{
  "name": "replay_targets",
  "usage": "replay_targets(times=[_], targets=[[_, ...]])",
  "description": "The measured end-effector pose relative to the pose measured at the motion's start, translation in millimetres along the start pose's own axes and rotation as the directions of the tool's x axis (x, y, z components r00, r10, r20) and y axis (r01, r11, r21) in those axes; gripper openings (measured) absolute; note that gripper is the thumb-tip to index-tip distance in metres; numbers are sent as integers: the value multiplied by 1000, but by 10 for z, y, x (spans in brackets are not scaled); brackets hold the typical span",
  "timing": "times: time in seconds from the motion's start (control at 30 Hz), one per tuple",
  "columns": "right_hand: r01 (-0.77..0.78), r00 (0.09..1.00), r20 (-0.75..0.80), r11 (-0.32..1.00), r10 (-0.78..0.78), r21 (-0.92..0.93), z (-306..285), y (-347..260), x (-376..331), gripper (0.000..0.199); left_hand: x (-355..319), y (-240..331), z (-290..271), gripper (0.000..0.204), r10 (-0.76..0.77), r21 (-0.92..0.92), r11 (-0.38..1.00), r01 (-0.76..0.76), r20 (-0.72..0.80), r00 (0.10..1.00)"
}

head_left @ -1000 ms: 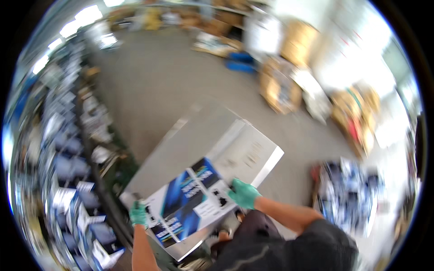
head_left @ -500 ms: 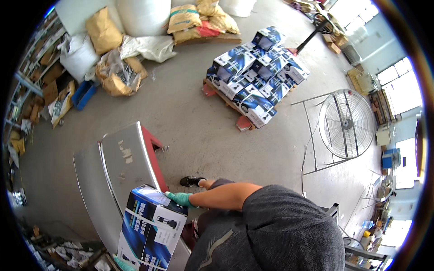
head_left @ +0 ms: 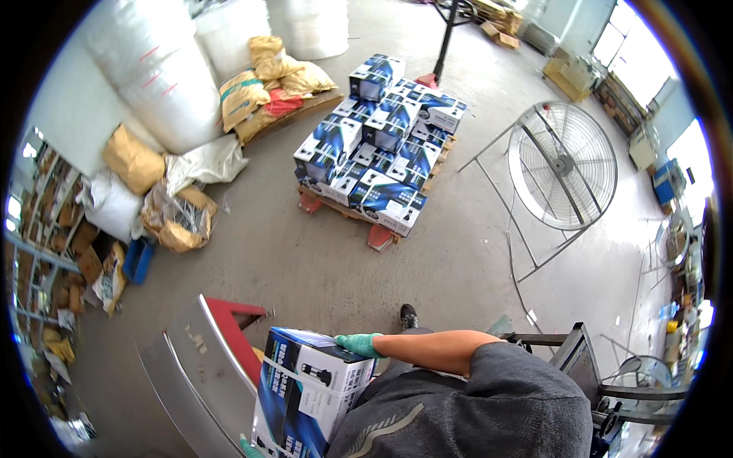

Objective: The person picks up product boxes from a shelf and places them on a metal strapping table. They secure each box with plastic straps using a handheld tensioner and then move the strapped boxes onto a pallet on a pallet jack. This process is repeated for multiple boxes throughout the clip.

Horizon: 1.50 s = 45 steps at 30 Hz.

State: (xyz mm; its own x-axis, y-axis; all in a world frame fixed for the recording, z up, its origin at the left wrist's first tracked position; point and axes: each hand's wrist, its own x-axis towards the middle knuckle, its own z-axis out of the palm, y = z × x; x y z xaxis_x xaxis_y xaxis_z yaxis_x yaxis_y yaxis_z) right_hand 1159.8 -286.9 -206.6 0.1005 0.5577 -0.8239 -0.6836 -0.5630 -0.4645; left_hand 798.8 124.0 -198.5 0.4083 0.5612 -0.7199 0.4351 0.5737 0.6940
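A blue, white and black printed carton (head_left: 284, 393) with pale straps round it is held close against my body. My right hand (head_left: 357, 345), in a green glove, grips its far upper edge near the corner. At the carton's lower left edge, my gloved left hand (head_left: 249, 447) shows only in part, pressed against the side. The carton is tilted and partly overlaps the edge of a grey metal-topped stand (head_left: 200, 359) with a red side frame. My torso hides its near right end.
Similar cartons (head_left: 385, 172) are stacked on a wooden pallet (head_left: 343, 211) on a pallet jack (head_left: 447, 42). A large round fan (head_left: 563, 166) stands to the right, its cable on the floor. Sacks (head_left: 282, 84) and a blue bin (head_left: 138, 261) lie left. A dark metal frame (head_left: 580, 359) stands behind me.
The carton has moved right relative to the metal stand, in both hands and close to my body. My view has turned, so the pallet stack sits further left and lower.
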Motion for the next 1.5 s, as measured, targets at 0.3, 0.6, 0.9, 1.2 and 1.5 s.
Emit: replay_targets(times=[0.3,0.6,0.9,1.2,1.5], targets=[[224,956,-208,972,-205,73,-2340,410,-921,63,29,366,2978,86,-87,111,992,59,270,959],[313,947,-272,691,-172,651,-4367,494,-1079,52,202,942,6116,72,-168,208,974,92,385,908],[424,831,-554,596,44,682,-6761,-292,-2141,47,1175,1145,9521,63,-360,304,924,231,495,791],[529,779,-611,379,139,760,-9842,-130,-1034,18,2171,340,12077,60,-399,197,917,347,509,763],[513,856,-433,564,-282,647,-14180,-1959,27,30,3210,-76,15312,98,-20,80,997,4,200,980]])
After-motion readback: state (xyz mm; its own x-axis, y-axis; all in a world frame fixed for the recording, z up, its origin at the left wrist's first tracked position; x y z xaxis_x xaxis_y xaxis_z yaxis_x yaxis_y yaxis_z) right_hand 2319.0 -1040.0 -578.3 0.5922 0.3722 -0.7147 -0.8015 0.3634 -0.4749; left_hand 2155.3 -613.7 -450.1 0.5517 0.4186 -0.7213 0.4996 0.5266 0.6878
